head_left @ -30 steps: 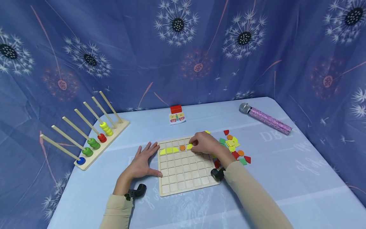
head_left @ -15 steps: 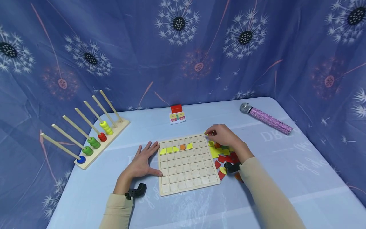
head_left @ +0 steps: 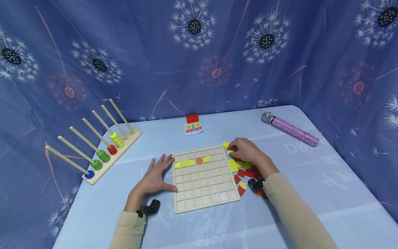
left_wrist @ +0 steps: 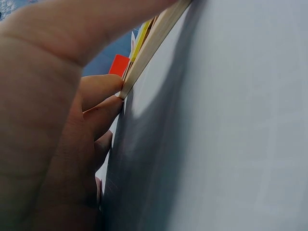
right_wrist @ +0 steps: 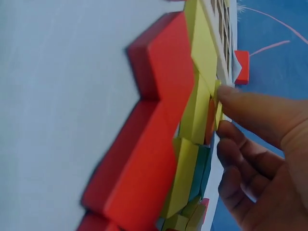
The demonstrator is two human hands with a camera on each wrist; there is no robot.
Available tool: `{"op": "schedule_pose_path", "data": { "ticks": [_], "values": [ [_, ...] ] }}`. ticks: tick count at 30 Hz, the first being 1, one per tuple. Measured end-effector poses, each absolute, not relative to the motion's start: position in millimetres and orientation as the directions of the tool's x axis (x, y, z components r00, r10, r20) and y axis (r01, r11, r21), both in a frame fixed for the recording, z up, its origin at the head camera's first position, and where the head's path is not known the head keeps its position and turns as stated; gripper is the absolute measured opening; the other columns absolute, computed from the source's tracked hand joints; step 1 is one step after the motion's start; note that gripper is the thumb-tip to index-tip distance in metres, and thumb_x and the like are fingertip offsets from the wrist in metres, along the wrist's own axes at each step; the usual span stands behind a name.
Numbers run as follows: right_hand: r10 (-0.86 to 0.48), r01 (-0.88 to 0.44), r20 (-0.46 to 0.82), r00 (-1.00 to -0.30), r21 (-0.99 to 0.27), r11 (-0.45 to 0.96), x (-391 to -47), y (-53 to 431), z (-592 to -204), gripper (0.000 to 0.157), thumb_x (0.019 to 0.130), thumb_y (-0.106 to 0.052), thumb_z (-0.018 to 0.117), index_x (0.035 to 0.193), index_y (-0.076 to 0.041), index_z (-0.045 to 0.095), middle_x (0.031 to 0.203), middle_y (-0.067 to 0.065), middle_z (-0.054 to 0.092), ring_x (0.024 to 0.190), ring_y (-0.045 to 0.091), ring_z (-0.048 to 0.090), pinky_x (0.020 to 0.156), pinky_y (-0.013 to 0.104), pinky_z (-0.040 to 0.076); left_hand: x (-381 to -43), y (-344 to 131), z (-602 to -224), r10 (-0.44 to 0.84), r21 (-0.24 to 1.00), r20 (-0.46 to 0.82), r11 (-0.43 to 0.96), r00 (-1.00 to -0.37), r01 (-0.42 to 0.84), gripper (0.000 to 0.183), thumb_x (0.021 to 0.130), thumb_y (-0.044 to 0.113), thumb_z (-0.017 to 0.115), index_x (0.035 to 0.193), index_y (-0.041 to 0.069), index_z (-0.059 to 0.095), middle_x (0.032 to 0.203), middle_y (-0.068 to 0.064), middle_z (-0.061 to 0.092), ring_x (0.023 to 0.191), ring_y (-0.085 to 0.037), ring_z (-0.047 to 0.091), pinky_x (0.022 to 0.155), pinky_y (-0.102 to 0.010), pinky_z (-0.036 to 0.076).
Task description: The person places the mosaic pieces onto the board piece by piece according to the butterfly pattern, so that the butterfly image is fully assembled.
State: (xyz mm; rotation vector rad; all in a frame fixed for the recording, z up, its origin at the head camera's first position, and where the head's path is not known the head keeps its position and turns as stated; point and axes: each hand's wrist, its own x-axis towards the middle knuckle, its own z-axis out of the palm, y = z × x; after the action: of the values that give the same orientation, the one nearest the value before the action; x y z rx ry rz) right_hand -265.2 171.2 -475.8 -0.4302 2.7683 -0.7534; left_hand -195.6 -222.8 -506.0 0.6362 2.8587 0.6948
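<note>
A wooden grid board (head_left: 202, 186) lies on the table, with several yellow pieces and one orange disc (head_left: 199, 160) in a row near its far edge. My left hand (head_left: 155, 176) rests spread along the board's left side, thumb and fingertips at the edge; the left wrist view shows the fingertips against the wooden rim (left_wrist: 154, 48). Beyond the board's right edge my right hand (head_left: 245, 150) pinches a small yellow piece (right_wrist: 219, 108) between thumb and index finger, over the pile of loose pieces. Another yellow piece (head_left: 225, 144) lies just left of those fingers.
Loose red pieces (head_left: 241, 173) and yellow pieces (head_left: 232, 166) spread along the board's right side, partly under the right arm. A peg stand (head_left: 130, 139) with coloured beads is at left. A butterfly picture card (head_left: 193, 128) leans on a red block (head_left: 192, 118). A glittery microphone (head_left: 292, 130) lies back right.
My right hand left a yellow piece in the grid, moved right to one by the board's far right corner, then shifted slightly nearer to another yellow piece. My left hand stays in place.
</note>
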Motion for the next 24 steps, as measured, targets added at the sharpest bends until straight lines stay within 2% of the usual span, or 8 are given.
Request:
{"op": "schedule_pose_path", "data": {
  "ticks": [7, 13, 24],
  "values": [
    [-0.354, -0.228, -0.133, -0.926, -0.550, 0.803, -265.6, 175.6, -477.5, 0.032, 0.083, -0.017, 0.074, 0.114, -0.010, 0.072, 0.095, 0.001, 0.060, 0.081, 0.019, 0.053, 0.070, 0.030, 0.050, -196.4, -222.1, -505.2, 0.428, 0.461, -0.023, 0.806, -0.904, 0.370, 0.128, 0.050, 0.078, 0.075, 0.152, 0.015, 0.031, 0.158, 0.000, 0.020, 0.146, -0.026, 0.006, 0.114, -0.053, -0.004],
    [-0.412, -0.287, -0.057, -0.909, -0.629, 0.722, -264.0, 170.0, -478.6, 0.030, 0.082, -0.016, 0.074, 0.111, -0.010, 0.072, 0.094, 0.001, 0.059, 0.075, 0.018, 0.054, 0.062, 0.031, 0.050, -196.1, -222.1, -505.8, 0.420, 0.464, -0.032, 0.810, -0.907, 0.359, 0.129, 0.049, 0.078, 0.075, 0.152, 0.015, 0.030, 0.158, 0.000, 0.020, 0.146, -0.025, 0.005, 0.114, -0.052, -0.005],
    [-0.506, -0.374, -0.054, -0.861, -0.608, 0.700, -260.9, 129.4, -476.2, 0.028, 0.079, -0.013, 0.074, 0.107, -0.016, 0.075, 0.094, -0.004, 0.059, 0.079, 0.015, 0.052, 0.070, 0.030, 0.047, -196.6, -222.7, -507.2, 0.429, 0.456, -0.020, 0.808, -0.903, 0.373, 0.128, 0.050, 0.079, 0.075, 0.152, 0.015, 0.030, 0.158, 0.000, 0.020, 0.146, -0.025, 0.005, 0.114, -0.052, -0.004]
  ]
}}
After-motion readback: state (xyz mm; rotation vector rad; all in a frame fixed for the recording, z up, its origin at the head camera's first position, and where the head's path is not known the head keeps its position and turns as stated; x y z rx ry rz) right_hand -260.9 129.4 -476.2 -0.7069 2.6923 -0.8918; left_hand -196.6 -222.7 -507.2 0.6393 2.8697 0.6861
